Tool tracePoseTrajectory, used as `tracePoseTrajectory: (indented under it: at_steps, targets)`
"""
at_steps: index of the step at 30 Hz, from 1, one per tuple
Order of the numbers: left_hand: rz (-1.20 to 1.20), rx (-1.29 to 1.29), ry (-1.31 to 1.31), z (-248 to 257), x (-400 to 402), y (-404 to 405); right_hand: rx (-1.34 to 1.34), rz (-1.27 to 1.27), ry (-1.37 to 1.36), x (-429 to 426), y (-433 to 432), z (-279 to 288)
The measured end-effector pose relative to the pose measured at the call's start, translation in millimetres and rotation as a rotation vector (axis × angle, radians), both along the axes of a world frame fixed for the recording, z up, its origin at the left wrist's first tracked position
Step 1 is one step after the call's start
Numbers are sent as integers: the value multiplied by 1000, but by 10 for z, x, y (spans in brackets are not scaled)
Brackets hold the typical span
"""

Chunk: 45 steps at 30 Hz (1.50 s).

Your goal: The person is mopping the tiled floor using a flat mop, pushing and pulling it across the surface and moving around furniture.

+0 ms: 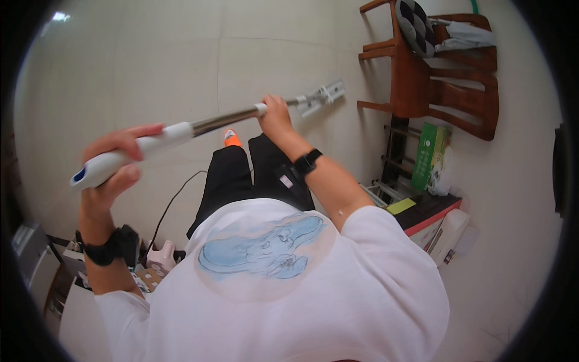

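Note:
A flat mop with a telescoping metal pole [224, 121] slants across the view in front of me. My left hand [120, 151] is around its white plastic handle [169, 138], near the end with a blue inner opening. Farther along, my right hand [276, 115] grips the pole just past a white collar [260, 108]. At the far end is the grey flat mop head [323, 97], tilted, with no cloth visible on it. Whether the head touches the pale tiled floor [172, 68] is unclear.
Wooden chairs [411, 86] stand at the right, one with a grey-and-black cushion [415, 27] and a pale cloth [466, 36]. Below them are a green box [429, 156] and a dark-topped cabinet [427, 212]. A black cable [174, 197] crosses the floor at left, near a pink stool-like object [162, 258].

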State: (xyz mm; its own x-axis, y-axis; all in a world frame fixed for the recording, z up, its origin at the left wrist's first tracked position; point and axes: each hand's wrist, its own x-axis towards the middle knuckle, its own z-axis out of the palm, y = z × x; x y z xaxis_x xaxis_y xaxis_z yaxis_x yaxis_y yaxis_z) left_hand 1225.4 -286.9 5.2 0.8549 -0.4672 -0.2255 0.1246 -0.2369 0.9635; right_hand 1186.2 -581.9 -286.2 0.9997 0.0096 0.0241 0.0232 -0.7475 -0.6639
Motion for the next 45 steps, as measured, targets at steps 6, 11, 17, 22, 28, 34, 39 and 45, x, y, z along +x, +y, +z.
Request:
tracePoseTrajectory:
  at_steps: [6,11,17,22,28,34,39,45]
  targets:
    - [-317,-238,60,-695,312,-826,-46,-299,175,-838,-557,-161]
    - [-176,-471,268,-988,101,-1278,-105,-411,170,-1103,-719,-457]
    - [44,-276,2,-689,461,-597,20,-318,75,-270,-20,-797]
    - [211,-16,-191,56,156,619,164,-77,40,581,1330,-473]
    - [446,94,-327,352,-523,892,267,232,177,1153,2246,133]
    - [446,119,-397,326,-712,606,258,490,71,1271,1975,113]
    - [429,-132,-377,335,-303,513,83,459,87,1439,1218,344]
    - [375,-308,-247,-90,384,-603,-138,426,252,1873,-410,225]
